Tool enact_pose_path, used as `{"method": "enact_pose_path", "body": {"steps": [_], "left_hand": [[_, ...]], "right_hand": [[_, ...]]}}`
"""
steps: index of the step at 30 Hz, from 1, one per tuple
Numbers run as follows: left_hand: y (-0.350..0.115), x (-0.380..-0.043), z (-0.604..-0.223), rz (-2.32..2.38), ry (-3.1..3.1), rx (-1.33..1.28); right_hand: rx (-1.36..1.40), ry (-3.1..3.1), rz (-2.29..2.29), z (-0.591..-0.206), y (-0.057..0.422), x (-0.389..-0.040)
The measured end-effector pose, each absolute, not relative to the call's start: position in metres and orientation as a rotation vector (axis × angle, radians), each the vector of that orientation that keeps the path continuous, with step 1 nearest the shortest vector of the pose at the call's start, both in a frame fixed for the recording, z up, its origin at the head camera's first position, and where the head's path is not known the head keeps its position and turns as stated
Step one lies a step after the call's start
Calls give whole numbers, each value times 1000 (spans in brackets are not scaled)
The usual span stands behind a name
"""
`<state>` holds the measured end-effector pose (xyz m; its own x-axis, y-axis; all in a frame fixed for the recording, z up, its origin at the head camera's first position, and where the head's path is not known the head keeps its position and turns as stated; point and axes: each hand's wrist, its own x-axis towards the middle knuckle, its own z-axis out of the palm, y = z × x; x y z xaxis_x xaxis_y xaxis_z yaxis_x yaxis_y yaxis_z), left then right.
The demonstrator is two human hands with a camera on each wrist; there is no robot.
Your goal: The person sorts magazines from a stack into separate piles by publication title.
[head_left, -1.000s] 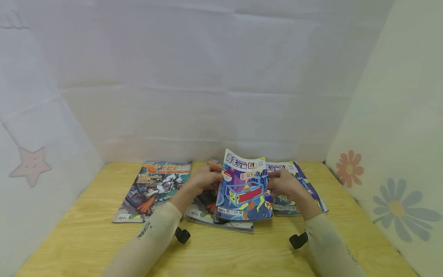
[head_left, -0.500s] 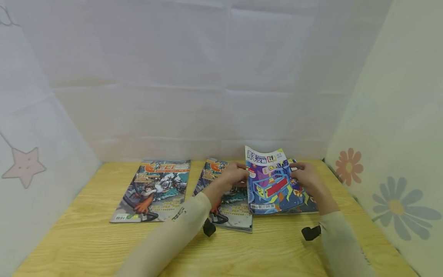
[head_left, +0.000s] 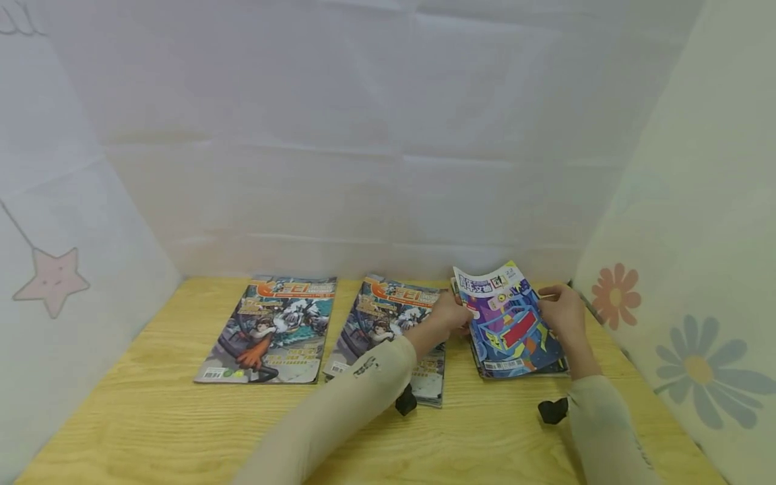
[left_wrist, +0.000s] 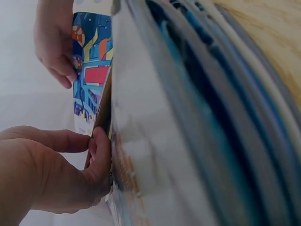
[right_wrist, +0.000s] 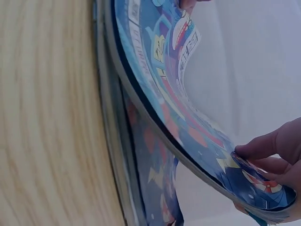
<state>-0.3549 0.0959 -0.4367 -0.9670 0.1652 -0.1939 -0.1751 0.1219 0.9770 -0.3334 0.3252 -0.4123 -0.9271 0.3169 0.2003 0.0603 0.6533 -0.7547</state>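
Observation:
A purple-and-blue magazine (head_left: 512, 330) with a white title band is held in both hands at the right of the table. It lies over another blue magazine (right_wrist: 153, 165), bowed with its right side lifted in the right wrist view. My left hand (head_left: 450, 315) pinches its left edge between thumb and fingers. My right hand (head_left: 564, 311) grips the opposite edge, thumb on the cover (right_wrist: 240, 172). Beside the left hand, a stack of comic magazines (head_left: 364, 330) with an orange title lies partly under the left forearm; its thick page edges (left_wrist: 188, 113) fill the left wrist view.
Farther left lies another orange-titled comic magazine (head_left: 273, 330). The wooden table (head_left: 182, 431) ends at a pale cloth backdrop (head_left: 303, 168). A side panel with painted flowers (head_left: 697, 367) stands close on the right.
Both hands have carried the purple magazine from over the middle stack rightward onto the magazines at the right. The middle stack's cover is more exposed.

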Motion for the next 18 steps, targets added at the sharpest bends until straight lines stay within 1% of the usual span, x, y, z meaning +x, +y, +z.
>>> {"method": "enact_pose_path", "body": {"steps": [4, 8, 12, 18], "left_hand": [[101, -357, -440, 1874, 2186, -41], [104, -357, -442, 1846, 2223, -47], [105, -358, -441, 1846, 2248, -63], [105, -357, -439, 1800, 2262, -46]], "right_hand": [[-249, -2538, 1074, -417, 327, -336], [-210, -2576, 1144, -419, 331, -339], [-235, -2691, 1310, -418, 341, -341], [-264, -2895, 1257, -420, 349, -341]]}}
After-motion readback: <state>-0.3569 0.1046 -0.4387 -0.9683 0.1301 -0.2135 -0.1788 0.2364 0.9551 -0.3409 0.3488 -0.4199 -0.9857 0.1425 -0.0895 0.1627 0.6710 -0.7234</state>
